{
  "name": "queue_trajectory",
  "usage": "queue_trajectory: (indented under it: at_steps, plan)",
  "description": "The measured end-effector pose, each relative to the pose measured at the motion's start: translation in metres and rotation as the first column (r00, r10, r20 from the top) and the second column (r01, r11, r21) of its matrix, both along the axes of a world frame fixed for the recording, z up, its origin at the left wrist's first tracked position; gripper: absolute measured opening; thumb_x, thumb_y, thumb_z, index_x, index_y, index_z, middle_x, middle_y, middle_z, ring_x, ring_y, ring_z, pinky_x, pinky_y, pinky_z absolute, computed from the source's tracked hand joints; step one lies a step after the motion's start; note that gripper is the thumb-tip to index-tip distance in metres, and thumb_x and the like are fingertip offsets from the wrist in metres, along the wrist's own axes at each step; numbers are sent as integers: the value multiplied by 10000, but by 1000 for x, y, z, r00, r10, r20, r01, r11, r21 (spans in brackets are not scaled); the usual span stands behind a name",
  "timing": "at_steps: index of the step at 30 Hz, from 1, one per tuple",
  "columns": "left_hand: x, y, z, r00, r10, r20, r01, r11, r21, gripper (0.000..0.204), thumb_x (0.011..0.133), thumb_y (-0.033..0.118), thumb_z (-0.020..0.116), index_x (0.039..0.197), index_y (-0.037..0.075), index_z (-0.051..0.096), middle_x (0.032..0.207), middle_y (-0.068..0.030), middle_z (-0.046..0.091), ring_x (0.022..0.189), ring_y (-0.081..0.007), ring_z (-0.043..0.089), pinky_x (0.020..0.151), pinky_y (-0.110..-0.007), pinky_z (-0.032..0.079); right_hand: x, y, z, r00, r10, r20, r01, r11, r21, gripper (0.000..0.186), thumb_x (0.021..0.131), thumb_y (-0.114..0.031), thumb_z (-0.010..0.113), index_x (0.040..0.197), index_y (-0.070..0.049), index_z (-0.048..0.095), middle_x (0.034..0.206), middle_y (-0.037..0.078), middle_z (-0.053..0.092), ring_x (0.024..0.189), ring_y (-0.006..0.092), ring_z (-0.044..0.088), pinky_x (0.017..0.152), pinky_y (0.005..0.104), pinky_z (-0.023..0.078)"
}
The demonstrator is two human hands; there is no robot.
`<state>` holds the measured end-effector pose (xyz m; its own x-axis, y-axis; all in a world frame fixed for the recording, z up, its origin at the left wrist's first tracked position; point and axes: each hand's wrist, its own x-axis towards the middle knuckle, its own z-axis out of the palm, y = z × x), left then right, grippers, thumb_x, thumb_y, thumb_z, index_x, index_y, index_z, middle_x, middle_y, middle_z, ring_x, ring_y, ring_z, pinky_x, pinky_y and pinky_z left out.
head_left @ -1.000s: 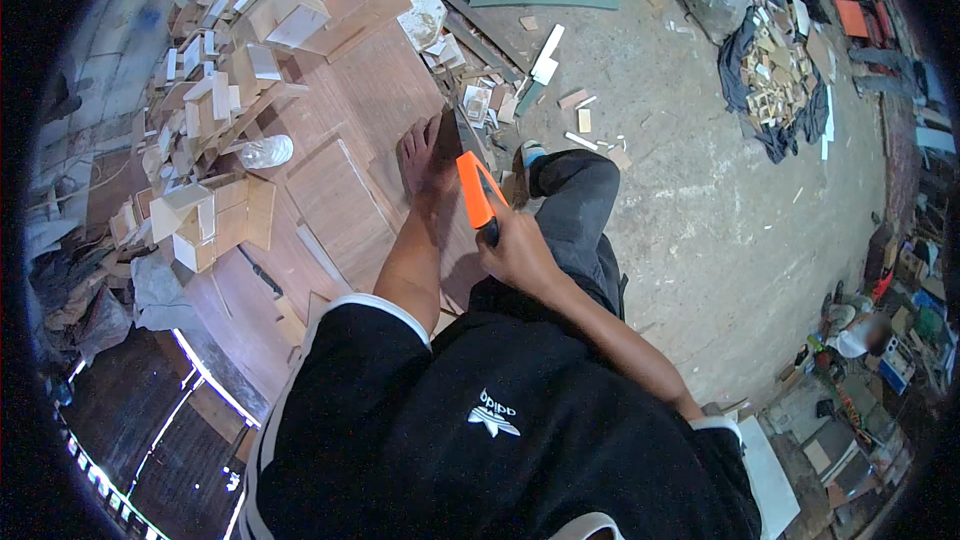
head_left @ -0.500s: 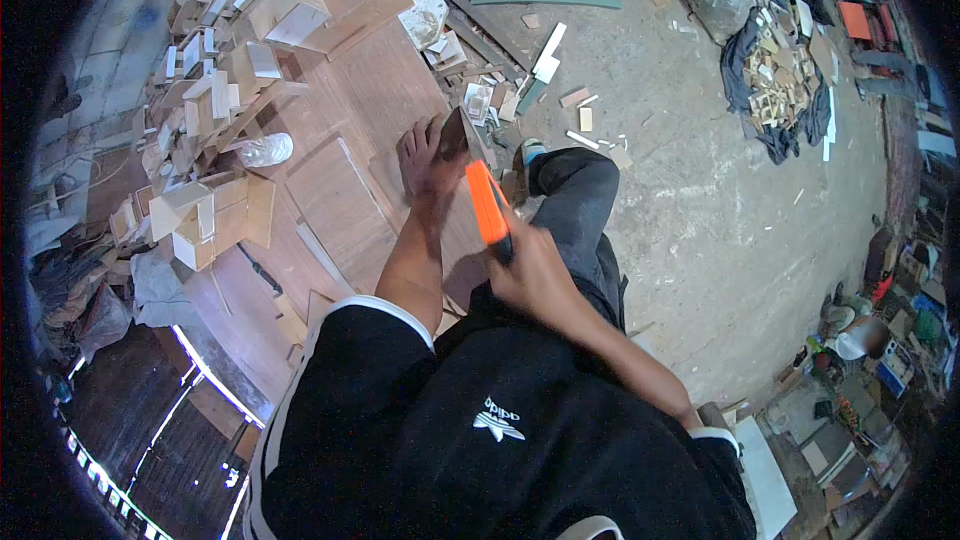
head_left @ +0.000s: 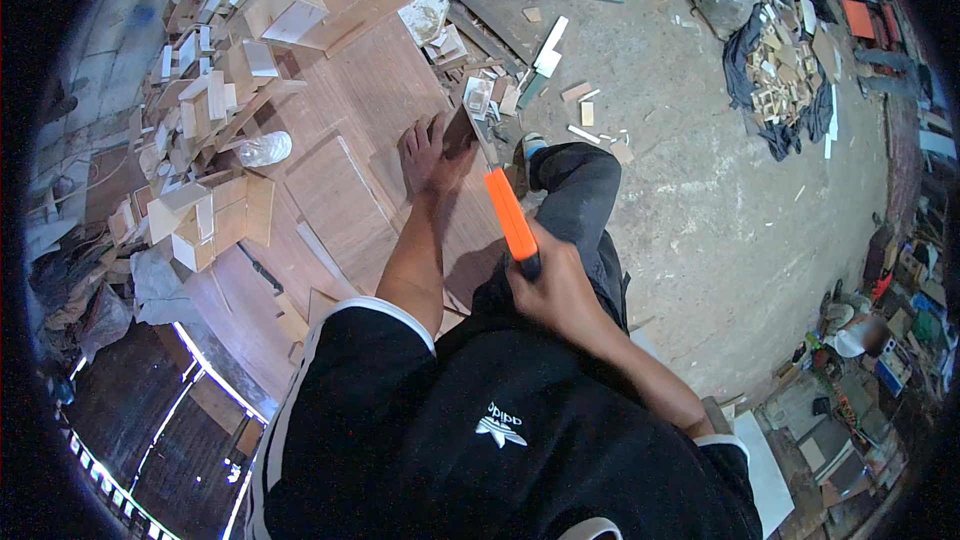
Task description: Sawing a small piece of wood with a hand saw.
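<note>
My right hand is wrapped round the black grip of a handsaw with an orange handle. Its metal blade points away from me, beside my left hand, and seems to lie at the right edge of a brown wooden board. Whether its teeth are in the wood I cannot tell. With fingers spread, my left hand presses flat on the board, just left of the blade. My bent knee in dark trousers is close to the right of the saw.
Small wooden boxes and offcuts crowd the left side, with a clear plastic bottle among them. Scraps lie on the concrete floor. A dark cloth heaped with wood bits is at far right. Another person sits at lower right.
My right hand has drawn the saw back toward my body and a little to the right. The left hand stays in place on the board.
</note>
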<state>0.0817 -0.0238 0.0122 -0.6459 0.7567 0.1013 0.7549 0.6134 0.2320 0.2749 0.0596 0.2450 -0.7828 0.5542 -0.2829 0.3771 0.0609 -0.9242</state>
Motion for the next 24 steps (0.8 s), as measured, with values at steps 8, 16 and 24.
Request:
queue_trajectory:
  at_steps: [8, 16, 24]
  plan:
    - [3, 2, -4, 996, 18, 87, -20, 999, 31, 789, 668, 525, 724, 1309, 155, 453, 1261, -105, 454, 1209, -313, 416, 1060, -464, 315, -7, -3, 0, 991, 75, 113, -72, 997, -32, 394, 737, 39, 583, 1128, 15, 541, 787, 283, 584, 819, 480, 586, 669, 434, 489]
    - [6, 15, -6, 999, 1, 39, -1, 1000, -19, 737, 705, 523, 699, 1303, 168, 454, 1252, -130, 457, 1215, -323, 415, 1063, -461, 315, -30, 13, -69, 975, 86, 206, -83, 996, -24, 428, 738, 39, 588, 1163, 25, 539, 843, 294, 603, 898, 464, 606, 730, 424, 510]
    - [5, 12, 14, 994, 11, 106, -13, 1000, 19, 775, 676, 518, 722, 1314, 171, 453, 1258, -130, 450, 1216, -332, 409, 1057, -475, 318, 1, 3, -17, 997, 48, 63, -48, 999, -10, 450, 731, 16, 576, 1178, 7, 528, 754, 284, 579, 766, 464, 609, 636, 431, 483]
